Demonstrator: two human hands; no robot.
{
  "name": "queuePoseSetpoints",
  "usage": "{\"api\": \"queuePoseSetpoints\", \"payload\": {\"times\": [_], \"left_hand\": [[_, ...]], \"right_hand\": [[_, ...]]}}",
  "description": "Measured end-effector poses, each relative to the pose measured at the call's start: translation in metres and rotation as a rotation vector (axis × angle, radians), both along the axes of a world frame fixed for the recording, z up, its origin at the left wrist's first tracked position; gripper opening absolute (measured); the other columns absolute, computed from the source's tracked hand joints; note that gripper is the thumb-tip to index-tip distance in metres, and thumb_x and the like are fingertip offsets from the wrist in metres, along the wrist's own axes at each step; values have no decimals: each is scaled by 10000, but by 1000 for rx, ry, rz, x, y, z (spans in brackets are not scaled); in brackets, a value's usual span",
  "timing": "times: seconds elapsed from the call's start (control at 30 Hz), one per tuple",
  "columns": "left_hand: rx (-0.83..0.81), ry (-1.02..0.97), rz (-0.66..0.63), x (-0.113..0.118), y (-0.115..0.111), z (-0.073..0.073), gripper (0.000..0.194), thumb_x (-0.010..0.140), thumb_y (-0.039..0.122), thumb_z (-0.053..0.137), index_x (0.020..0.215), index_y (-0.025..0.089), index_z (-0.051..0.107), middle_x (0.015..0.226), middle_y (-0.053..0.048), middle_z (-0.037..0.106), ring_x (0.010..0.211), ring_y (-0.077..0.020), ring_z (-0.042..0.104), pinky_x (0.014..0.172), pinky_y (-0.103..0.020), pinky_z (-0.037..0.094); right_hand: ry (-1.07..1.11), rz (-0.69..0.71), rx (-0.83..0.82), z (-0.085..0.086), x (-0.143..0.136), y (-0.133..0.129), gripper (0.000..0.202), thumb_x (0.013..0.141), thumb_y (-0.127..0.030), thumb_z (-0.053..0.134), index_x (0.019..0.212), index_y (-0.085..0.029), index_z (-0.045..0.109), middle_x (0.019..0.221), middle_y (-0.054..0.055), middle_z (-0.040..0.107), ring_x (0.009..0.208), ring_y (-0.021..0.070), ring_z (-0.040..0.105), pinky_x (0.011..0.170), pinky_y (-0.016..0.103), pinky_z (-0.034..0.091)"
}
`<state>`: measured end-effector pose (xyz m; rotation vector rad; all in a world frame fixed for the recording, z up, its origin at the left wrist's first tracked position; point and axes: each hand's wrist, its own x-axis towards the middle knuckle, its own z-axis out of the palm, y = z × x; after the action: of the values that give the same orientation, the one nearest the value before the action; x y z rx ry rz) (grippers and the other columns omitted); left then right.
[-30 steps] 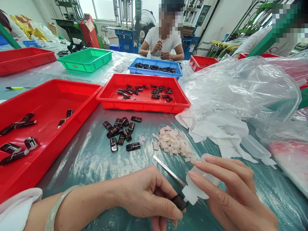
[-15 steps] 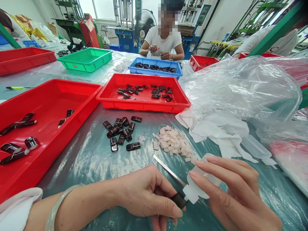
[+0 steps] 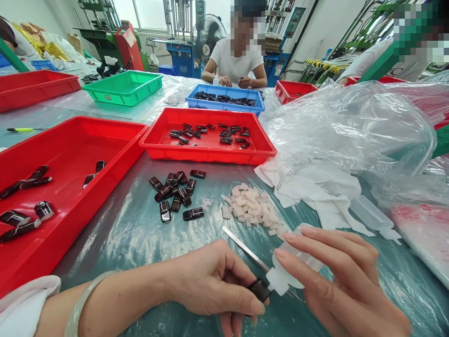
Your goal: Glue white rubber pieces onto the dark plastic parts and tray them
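My left hand (image 3: 224, 285) pinches a small glossy black plastic piece (image 3: 260, 290) between thumb and fingers. In my right hand (image 3: 340, 276) is a translucent squeeze bottle (image 3: 300, 257), tilted so its white nozzle end (image 3: 278, 281) meets or nearly meets the black piece. A narrow metal strip (image 3: 245, 248) sticks out beyond my left fingers; its near end is hidden, and whether it is held I cannot tell. Ahead lie a pile of small pale pads (image 3: 254, 206) and a cluster of similar black pieces (image 3: 175, 192).
Red trays (image 3: 210, 154) (image 3: 94, 206) with black pieces stand ahead and at left. Behind are a blue tray (image 3: 224, 108) and a green tray (image 3: 122, 89). White cloths (image 3: 312, 187), another translucent bottle (image 3: 372, 213) and plastic bags (image 3: 351, 121) lie right. A person (image 3: 238, 58) sits opposite.
My hands, the black piece and the bottle hold nearly the same pose. Across the table, the person's raised hand has come down. The view has shifted very slightly.
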<state>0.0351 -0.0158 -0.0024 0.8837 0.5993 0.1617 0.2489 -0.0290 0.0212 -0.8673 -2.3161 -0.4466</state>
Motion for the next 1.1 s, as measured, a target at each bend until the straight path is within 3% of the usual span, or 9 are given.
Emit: {"api": "queuePoseSetpoints", "payload": {"times": [0.13,0.3,0.5,0.77,0.97,1.1], "left_hand": [[-3,-11,-1,0,0,-1,342,696,430,704,777,103,647,508,15,570,408,-62,535,442,-135,471],[19,0,18,0,-1,0,324,696,404,704,786,95,662,525,14,551,450,-70,545,453,-141,483],[80,-51,71,0,0,1,322,650,330,749,890,117,723,761,-23,583,572,-72,567,542,-171,518],[226,-87,91,-2,2,3,305,668,191,722,972,168,726,848,-42,584,596,-62,539,591,-167,486],[232,-73,87,-2,1,2,301,658,206,728,956,163,729,816,-34,589,565,-58,532,569,-171,489],[106,-42,75,0,0,-1,316,657,332,743,872,101,718,651,-9,577,523,-69,553,532,-168,499]], "right_hand": [[21,-12,16,2,-1,2,389,753,73,501,922,-251,633,912,28,655,935,204,593,737,375,428],[65,-52,-83,2,-2,3,412,757,69,443,952,-251,616,965,43,651,955,213,601,719,372,480],[300,-53,-249,-4,2,4,385,784,-19,511,1076,-257,594,1042,66,612,1006,228,584,804,389,491],[500,-166,-425,-14,7,6,362,772,-134,627,1109,-265,604,1040,40,620,891,178,618,703,265,501],[460,-130,-386,-12,6,8,362,787,-134,596,1118,-280,599,1036,45,625,893,190,629,685,281,508],[305,-92,-271,-6,2,4,379,792,-41,511,1090,-259,597,1037,61,621,960,207,612,774,345,501]]}}
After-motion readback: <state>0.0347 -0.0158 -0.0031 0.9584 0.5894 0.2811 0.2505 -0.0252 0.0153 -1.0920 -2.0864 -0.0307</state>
